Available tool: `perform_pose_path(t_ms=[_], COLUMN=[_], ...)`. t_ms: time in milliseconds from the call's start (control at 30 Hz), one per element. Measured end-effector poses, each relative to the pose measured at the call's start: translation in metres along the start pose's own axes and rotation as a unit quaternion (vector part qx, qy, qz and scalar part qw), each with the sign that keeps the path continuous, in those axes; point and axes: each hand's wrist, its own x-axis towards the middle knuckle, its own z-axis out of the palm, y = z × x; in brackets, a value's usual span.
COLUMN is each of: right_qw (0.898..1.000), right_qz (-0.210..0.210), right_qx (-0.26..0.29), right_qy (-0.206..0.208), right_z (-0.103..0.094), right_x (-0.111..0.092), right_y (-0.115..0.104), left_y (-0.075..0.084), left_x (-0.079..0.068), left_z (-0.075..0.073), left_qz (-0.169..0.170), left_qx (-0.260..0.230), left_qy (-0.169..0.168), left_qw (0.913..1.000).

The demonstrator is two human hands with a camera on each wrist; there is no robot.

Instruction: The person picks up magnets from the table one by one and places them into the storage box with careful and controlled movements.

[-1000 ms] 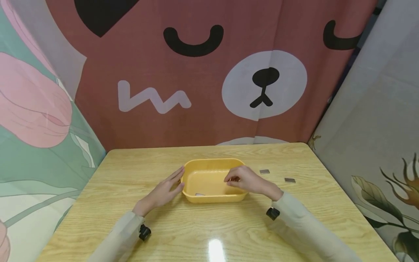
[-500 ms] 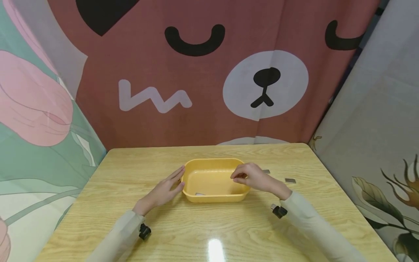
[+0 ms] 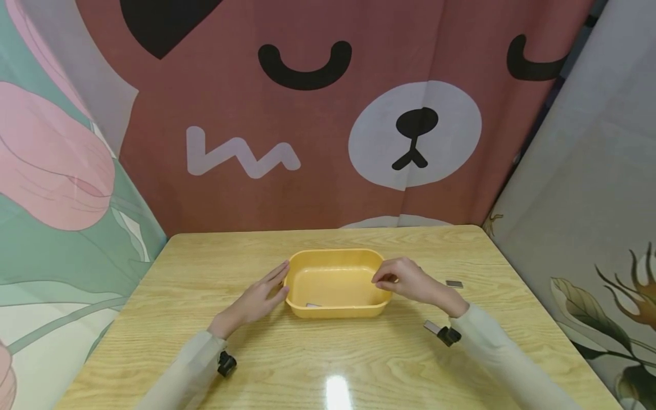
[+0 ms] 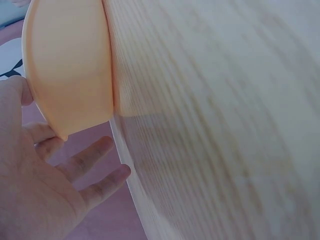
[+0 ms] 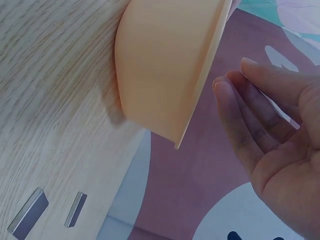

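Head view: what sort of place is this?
Probably a curtained-off tabletop workspace: a wood-grain table stands before an animal-face curtain, with a pink-flowered curtain along its left side. I can't tell what building it's in.

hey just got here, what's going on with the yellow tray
A person has both hands at the yellow tray on a wooden table. The left hand touches its left end; the right hand is over its right end, fingers bent, with nothing visible between them. A small light piece shows inside near the front-left corner. The right wrist view shows two small flat pieces on the table, outside the tray.
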Motion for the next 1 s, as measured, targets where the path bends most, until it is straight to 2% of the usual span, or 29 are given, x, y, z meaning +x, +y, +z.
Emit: perform_pose_path(t_ms=[1000], right_qw=[1.000], right_qz=[0.010], right_qx=[0.003], right_qy=[0.007], right_z=[-0.004], right_x=[-0.021], right_y=[0.007], left_y=[0.001], left_x=[0.000], left_z=[0.000], left_qz=[-0.003], left_qx=[0.004], left_qy=[-0.002], left_qw=[1.0000])
